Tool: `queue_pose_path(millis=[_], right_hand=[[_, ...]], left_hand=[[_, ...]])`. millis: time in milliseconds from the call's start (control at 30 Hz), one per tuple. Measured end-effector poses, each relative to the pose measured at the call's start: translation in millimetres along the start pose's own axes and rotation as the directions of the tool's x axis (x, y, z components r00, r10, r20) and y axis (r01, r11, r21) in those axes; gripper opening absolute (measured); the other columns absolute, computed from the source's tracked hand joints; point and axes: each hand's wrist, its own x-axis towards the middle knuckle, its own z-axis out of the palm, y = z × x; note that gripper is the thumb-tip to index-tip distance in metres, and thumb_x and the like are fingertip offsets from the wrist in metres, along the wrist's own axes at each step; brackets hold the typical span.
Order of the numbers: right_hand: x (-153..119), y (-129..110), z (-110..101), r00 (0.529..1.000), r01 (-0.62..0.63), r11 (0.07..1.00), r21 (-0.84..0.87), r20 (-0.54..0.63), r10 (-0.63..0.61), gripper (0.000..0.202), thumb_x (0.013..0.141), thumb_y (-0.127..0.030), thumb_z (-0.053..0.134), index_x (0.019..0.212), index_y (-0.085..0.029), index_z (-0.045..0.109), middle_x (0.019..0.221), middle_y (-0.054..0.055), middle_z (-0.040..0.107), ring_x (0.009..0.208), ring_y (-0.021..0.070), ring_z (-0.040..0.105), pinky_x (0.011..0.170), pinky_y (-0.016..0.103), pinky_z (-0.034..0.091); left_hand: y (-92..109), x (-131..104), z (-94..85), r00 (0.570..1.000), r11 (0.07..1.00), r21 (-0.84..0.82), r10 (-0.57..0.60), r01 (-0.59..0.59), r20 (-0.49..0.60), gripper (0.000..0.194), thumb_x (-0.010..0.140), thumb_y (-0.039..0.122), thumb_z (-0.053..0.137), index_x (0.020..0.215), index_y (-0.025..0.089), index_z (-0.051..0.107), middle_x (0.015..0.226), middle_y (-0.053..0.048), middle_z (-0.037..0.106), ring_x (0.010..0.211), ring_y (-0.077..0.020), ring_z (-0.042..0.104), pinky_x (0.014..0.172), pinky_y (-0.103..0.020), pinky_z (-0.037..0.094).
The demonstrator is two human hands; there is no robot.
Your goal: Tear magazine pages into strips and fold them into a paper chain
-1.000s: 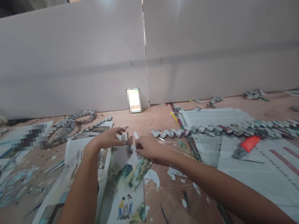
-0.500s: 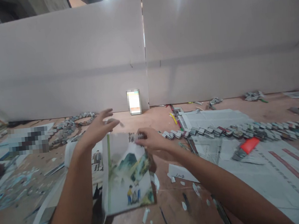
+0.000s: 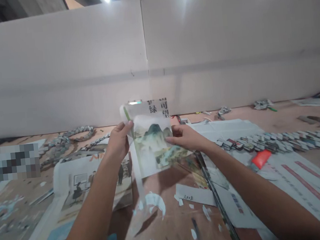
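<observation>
A printed sheet of paper (image 3: 154, 150) is held up in front of me, showing green mountains and dark printed characters. My left hand (image 3: 121, 138) pinches its left edge, near a green stripe. On the opposite edge, my right hand (image 3: 182, 136) grips the paper between thumb and fingers. The sheet's lower part is raised off the table and looks slightly bent. Below it lies a small white paper strip (image 3: 194, 195) with handwriting-like characters. Another printed page (image 3: 81, 188) with pictures of people lies beneath my left forearm.
A long chain of folded paper (image 3: 275, 141) crosses the right side, and a curled one (image 3: 79, 134) lies at back left. Near the right chain is a red object (image 3: 261, 159). Paper scraps (image 3: 193, 233) litter the brown tabletop. A pale partition (image 3: 212, 47) stands behind.
My left hand has closed on the sheet's left edge. Both hands have lifted the paper up and away from me, so its top overlaps the bright screen.
</observation>
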Motion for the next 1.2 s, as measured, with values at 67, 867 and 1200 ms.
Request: queue_pose_path(millis=[67,867,1200], right_hand=[[-2.2,5.5,-7.3,0.997,-0.063,0.995,-0.071,0.028,0.065,0.026,0.077,-0.04,0.062,0.07,-0.017,0.054,0.058,-0.002,0.053,0.052,0.0113,0.051,0.05,0.025,0.039],[-38.2,0.7,6.4,0.902,-0.066,0.4,-0.914,0.117,0.416,0.064,0.05,-0.037,0.079,0.108,-0.019,0.057,0.098,0.013,0.065,0.087,0.0334,0.062,0.064,0.035,0.043],[-18.7,33.3,-21.5,0.945,-0.201,0.475,-0.857,-0.042,0.324,0.05,0.062,-0.037,0.068,0.104,-0.016,0.054,0.096,0.016,0.064,0.088,0.0332,0.06,0.064,0.035,0.042]], left_hand=[[-2.1,2.1,-2.1,0.998,0.999,-0.043,-0.011,0.009,-0.058,0.026,0.065,0.029,0.079,0.086,0.017,0.07,0.077,-0.001,0.071,0.065,-0.012,0.064,0.06,-0.021,0.052],[31.7,7.0,-74.9,0.886,0.989,-0.022,0.122,-0.147,-0.447,0.021,0.08,0.004,0.057,0.091,0.02,0.061,0.09,0.003,0.07,0.075,-0.0084,0.064,0.061,-0.015,0.054],[2.7,-19.2,-29.1,0.975,0.966,0.16,-0.214,0.203,0.058,0.032,0.074,0.021,0.067,0.105,0.021,0.06,0.094,-0.004,0.072,0.074,-0.0185,0.07,0.066,-0.028,0.058]])
